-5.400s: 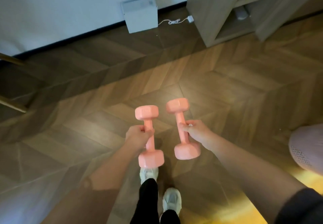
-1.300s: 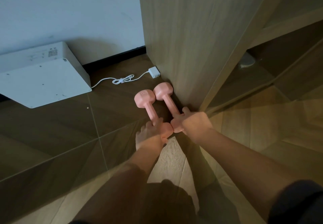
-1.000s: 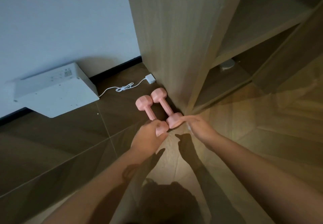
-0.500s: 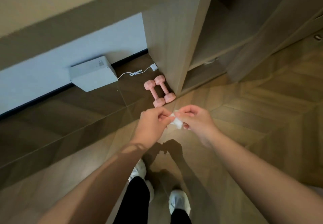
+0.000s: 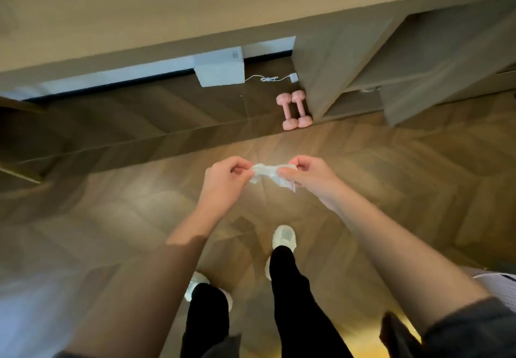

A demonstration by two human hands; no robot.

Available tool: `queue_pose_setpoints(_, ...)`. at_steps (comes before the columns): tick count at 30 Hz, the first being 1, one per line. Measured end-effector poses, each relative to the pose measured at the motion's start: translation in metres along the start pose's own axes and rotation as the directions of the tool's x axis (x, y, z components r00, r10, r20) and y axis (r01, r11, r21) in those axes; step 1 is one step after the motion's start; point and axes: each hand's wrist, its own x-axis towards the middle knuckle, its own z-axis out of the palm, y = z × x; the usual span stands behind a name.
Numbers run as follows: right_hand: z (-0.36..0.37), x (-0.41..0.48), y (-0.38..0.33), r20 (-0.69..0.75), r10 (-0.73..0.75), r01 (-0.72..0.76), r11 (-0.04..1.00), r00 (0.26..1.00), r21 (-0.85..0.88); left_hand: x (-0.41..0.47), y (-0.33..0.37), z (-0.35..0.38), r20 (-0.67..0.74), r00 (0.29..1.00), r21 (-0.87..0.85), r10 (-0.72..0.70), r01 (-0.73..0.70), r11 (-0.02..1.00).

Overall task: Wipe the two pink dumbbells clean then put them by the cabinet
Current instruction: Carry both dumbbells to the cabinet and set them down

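Note:
Two pink dumbbells lie side by side on the wooden floor, the left dumbbell (image 5: 286, 111) touching the right dumbbell (image 5: 301, 109), which lies against the side panel of the wooden cabinet (image 5: 329, 58). Both hands are well in front of them, apart from them. My left hand (image 5: 226, 180) pinches one end of a crumpled white wipe (image 5: 268, 174) and my right hand (image 5: 305, 173) pinches the other end, holding it stretched between them above the floor.
A white box (image 5: 220, 69) stands against the wall left of the dumbbells, with a white cable and plug (image 5: 293, 77) beside it. A wooden desk top (image 5: 195, 8) overhangs at the top. My feet in white shoes (image 5: 283, 236) stand on the floor below.
The dumbbells were set down by the cabinet and released. I have stood up and stepped back, so they look farther off. Both hands now pull the white wipe apart between them.

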Motion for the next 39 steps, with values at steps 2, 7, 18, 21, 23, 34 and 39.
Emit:
queue_pose_setpoints(2,0.04,-0.015,-0.004,0.006,0.007,-0.007,1.0,1.0,-0.018,-0.028,-0.027,-0.032,-0.006,1.0,0.029,0.006,-0.006,1.0)
queue_pose_setpoints(7,0.161,-0.047,-0.013,0.053,0.043,-0.041,0.999,0.998,-0.032,-0.093,-0.11,-0.13,-0.008,0.999,0.035,-0.04,0.04,0.999)
queue_pose_setpoints(18,0.417,-0.06,-0.051,0.158,0.032,-0.044,0.996,0.987,0.073,-0.195,-0.272,-0.328,-0.16,0.933,-0.446,-0.324,0.224,0.867)
queue_pose_setpoints(21,0.475,-0.043,-0.066,0.173,0.02,-0.021,1.0,0.985,0.001,-0.2,-0.308,-0.374,-0.2,0.912,-0.441,-0.359,0.243,0.864)
queue_pose_setpoints(23,0.52,-0.028,-0.077,0.18,0.018,-0.009,0.999,0.983,-0.049,-0.197,-0.334,-0.407,-0.213,0.896,-0.452,-0.389,0.262,0.852)
queue_pose_setpoints(34,0.778,0.037,-0.171,0.254,0.029,0.044,0.959,0.967,-0.28,-0.177,-0.469,-0.622,-0.189,0.834,-0.626,-0.519,0.305,0.718)
queue_pose_setpoints(39,0.924,0.049,-0.21,0.294,0.076,0.026,0.944,0.953,-0.328,-0.188,-0.538,-0.742,-0.22,0.795,-0.674,-0.566,0.296,0.677)
